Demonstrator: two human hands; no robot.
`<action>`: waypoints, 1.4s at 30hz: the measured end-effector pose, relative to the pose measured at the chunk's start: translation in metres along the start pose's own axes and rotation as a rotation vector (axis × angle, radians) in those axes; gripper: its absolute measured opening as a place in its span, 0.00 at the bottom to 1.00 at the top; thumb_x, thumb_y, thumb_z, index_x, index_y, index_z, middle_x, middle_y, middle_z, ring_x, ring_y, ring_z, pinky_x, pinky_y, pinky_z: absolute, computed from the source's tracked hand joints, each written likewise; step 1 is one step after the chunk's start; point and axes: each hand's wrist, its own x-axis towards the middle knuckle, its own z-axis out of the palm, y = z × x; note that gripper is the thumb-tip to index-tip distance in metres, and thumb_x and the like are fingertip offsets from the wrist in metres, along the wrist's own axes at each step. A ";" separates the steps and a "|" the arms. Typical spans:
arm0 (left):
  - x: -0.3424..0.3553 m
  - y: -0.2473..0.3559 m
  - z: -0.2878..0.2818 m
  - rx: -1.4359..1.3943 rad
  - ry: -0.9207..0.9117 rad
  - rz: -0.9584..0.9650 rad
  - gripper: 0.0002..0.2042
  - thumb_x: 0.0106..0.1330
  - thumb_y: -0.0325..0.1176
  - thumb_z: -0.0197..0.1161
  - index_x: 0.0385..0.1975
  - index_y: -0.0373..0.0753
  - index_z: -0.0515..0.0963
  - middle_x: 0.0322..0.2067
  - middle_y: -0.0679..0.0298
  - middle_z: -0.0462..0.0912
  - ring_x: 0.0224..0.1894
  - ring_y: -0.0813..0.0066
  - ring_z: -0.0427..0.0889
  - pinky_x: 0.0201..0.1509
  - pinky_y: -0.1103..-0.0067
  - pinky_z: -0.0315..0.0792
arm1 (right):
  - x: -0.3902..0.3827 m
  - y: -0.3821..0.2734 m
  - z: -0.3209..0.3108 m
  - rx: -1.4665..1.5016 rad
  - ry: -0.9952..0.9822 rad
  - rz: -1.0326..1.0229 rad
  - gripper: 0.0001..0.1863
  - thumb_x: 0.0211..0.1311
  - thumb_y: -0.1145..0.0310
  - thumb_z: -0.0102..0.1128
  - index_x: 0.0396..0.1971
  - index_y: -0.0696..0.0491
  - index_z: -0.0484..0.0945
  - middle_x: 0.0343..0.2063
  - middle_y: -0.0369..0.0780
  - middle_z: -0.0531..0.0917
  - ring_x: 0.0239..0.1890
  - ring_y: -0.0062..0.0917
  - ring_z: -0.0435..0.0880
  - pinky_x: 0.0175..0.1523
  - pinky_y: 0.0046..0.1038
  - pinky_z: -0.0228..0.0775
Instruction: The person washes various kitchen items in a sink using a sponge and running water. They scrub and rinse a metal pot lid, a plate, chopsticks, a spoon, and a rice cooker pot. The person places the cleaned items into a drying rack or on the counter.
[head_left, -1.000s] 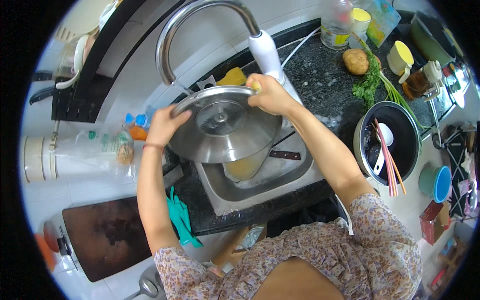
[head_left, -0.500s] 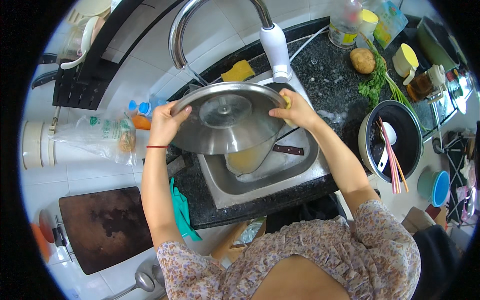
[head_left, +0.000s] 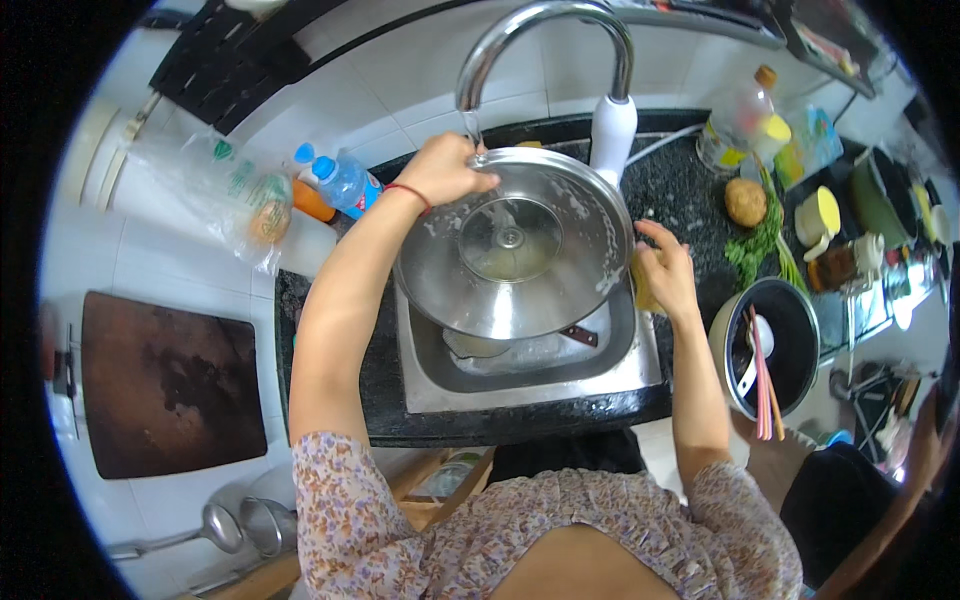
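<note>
A round metal pot lid (head_left: 440, 290) with a glass centre hangs tilted over the sink (head_left: 430, 397), streaked with white suds. My left hand (head_left: 450, 172) grips its far-left rim, just below the tap's spout, where water appears to run. Beside the lid's right edge, my right hand (head_left: 668, 270) is closed on a yellow sponge (head_left: 645, 288), its index finger raised. Below the lid, a knife's brown handle (head_left: 580, 336) shows in the basin; its blade is hidden.
A chrome tap (head_left: 545, 12) arches over the sink. To the right are a black pan (head_left: 795, 345) holding chopsticks and a white spoon, a potato (head_left: 745, 203), green herbs (head_left: 755, 250) and a bottle (head_left: 735, 130). Another person's arm (head_left: 890, 525) shows at lower right.
My left hand has shifted along the rim toward the tap, and the lid has turned to show its suds. My right hand has come off the rim with the sponge.
</note>
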 end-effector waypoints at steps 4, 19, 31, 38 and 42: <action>0.011 0.005 0.007 -0.039 0.055 0.058 0.14 0.47 0.35 0.65 0.33 0.35 0.80 0.23 0.58 0.81 0.27 0.72 0.78 0.36 0.79 0.70 | 0.013 -0.015 0.010 0.621 -0.119 -0.067 0.25 0.47 0.80 0.50 0.50 0.61 0.67 0.45 0.41 0.74 0.46 0.20 0.72 0.52 0.21 0.61; -0.022 -0.013 -0.026 -0.159 0.054 -0.091 0.13 0.49 0.37 0.65 0.20 0.31 0.76 0.12 0.64 0.69 0.18 0.80 0.66 0.25 0.79 0.64 | 0.045 -0.034 0.048 0.809 -0.062 0.091 0.07 0.53 0.69 0.60 0.30 0.57 0.78 0.21 0.26 0.73 0.25 0.11 0.66 0.31 0.16 0.57; -0.036 -0.020 -0.037 -0.139 0.043 -0.034 0.10 0.48 0.35 0.64 0.22 0.33 0.78 0.15 0.61 0.75 0.19 0.78 0.70 0.27 0.78 0.65 | 0.104 -0.141 0.060 0.136 -0.358 -0.290 0.12 0.42 0.61 0.67 0.23 0.55 0.80 0.16 0.38 0.78 0.21 0.20 0.75 0.30 0.23 0.65; -0.040 -0.022 -0.036 -0.153 -0.094 -0.067 0.12 0.50 0.37 0.62 0.21 0.33 0.76 0.14 0.62 0.74 0.20 0.79 0.69 0.26 0.76 0.65 | 0.106 -0.190 0.076 -0.133 -0.513 -0.445 0.22 0.33 0.49 0.70 0.27 0.49 0.81 0.19 0.39 0.80 0.24 0.28 0.79 0.33 0.29 0.69; -0.047 -0.044 -0.011 -0.230 -0.006 -0.130 0.09 0.50 0.32 0.63 0.19 0.32 0.76 0.13 0.70 0.71 0.19 0.84 0.65 0.23 0.80 0.62 | 0.126 -0.188 0.092 0.228 -0.642 -0.389 0.20 0.39 0.60 0.65 0.33 0.58 0.80 0.29 0.42 0.82 0.34 0.26 0.80 0.42 0.24 0.70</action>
